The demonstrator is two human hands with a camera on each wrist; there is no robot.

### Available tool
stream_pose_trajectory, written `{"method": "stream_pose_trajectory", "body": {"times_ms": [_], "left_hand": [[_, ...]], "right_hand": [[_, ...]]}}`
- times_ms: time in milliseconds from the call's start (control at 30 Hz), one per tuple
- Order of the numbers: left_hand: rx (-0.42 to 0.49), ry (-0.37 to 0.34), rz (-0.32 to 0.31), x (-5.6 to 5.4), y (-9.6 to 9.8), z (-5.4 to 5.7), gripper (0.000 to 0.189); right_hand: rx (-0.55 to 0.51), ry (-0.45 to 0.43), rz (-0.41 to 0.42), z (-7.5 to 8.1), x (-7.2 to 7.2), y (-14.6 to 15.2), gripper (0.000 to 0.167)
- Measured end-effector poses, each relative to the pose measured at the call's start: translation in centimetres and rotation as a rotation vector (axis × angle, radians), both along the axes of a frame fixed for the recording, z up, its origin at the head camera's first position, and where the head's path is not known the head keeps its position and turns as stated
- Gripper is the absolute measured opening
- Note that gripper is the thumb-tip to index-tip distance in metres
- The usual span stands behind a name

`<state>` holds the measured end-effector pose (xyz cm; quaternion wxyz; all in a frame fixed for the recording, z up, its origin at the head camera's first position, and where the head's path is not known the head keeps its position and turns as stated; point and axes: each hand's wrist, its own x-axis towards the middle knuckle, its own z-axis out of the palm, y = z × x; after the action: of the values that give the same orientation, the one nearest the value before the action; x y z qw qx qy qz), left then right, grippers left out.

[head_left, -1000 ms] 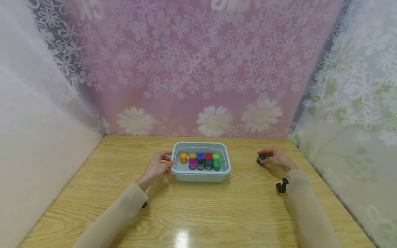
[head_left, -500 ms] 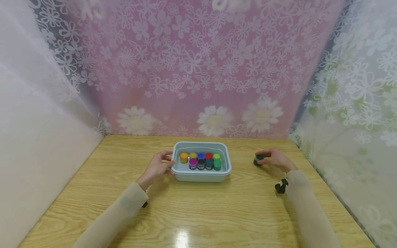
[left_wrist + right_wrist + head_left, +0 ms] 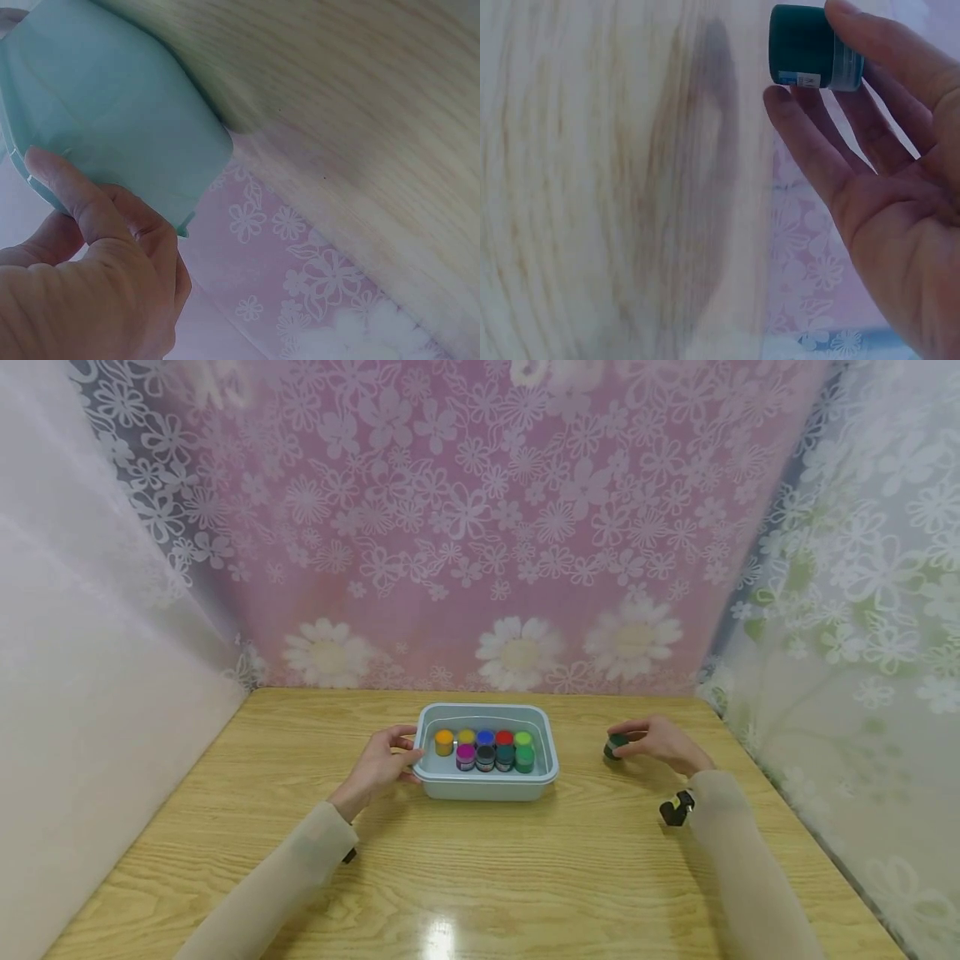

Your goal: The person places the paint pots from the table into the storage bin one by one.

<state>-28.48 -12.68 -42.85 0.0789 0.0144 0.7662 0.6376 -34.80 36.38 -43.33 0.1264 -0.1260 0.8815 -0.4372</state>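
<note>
A dark green paint jar (image 3: 614,747) with a clear lid is pinched between the thumb and fingers of my right hand (image 3: 663,745), to the right of the tub. In the right wrist view the jar (image 3: 802,46) lies sideways to the camera, a small label on its side. My left hand (image 3: 380,766) grips the left rim of a pale blue plastic tub (image 3: 483,789), its thumb over the edge; the left wrist view shows the tub's outer wall (image 3: 127,97). Several paint jars stand in the tub, among them an orange jar (image 3: 444,742) and a magenta jar (image 3: 466,757).
The tub stands on a wood-grain table (image 3: 480,868). A pink flowered curtain (image 3: 480,527) hangs behind the table's far edge, with pale curtains on the left and right sides. A black wrist camera (image 3: 677,810) hangs under the right sleeve.
My right hand has moved a little to the left, carrying the dark green paint jar closer to the tub. The left hand and the tub have stayed in place.
</note>
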Motion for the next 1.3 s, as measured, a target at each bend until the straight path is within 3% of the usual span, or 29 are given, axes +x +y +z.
{"method": "stream_pose_trajectory", "body": {"times_ms": [333, 667, 800, 900, 1067, 1300], "left_hand": [[-0.004, -0.008, 0.010, 0.1, 0.0, 0.0, 0.051], [-0.013, 0.005, 0.011, 0.2, 0.1, 0.0, 0.050], [0.007, 0.016, -0.013, 1.2, 0.3, 1.3, 0.047], [0.012, 0.011, -0.018, 1.3, 0.3, 1.5, 0.048], [0.022, 0.019, -0.007, 0.0, 0.0, -0.2, 0.049], [0.009, 0.021, 0.002, 0.3, 0.1, 0.0, 0.048]], "right_hand": [[-0.054, -0.014, 0.035, 1.1, 0.2, -2.1, 0.060], [-0.089, 0.025, 0.012, 2.3, 0.9, -5.3, 0.060], [-0.151, 0.026, 0.018, 2.6, 1.2, -7.0, 0.058], [-0.198, 0.036, 0.026, 2.7, 1.5, -8.6, 0.055], [-0.250, 0.059, 0.005, 2.8, 1.8, -11.3, 0.056], [-0.179, 0.084, 0.012, 2.9, 1.9, -14.2, 0.056]]}}
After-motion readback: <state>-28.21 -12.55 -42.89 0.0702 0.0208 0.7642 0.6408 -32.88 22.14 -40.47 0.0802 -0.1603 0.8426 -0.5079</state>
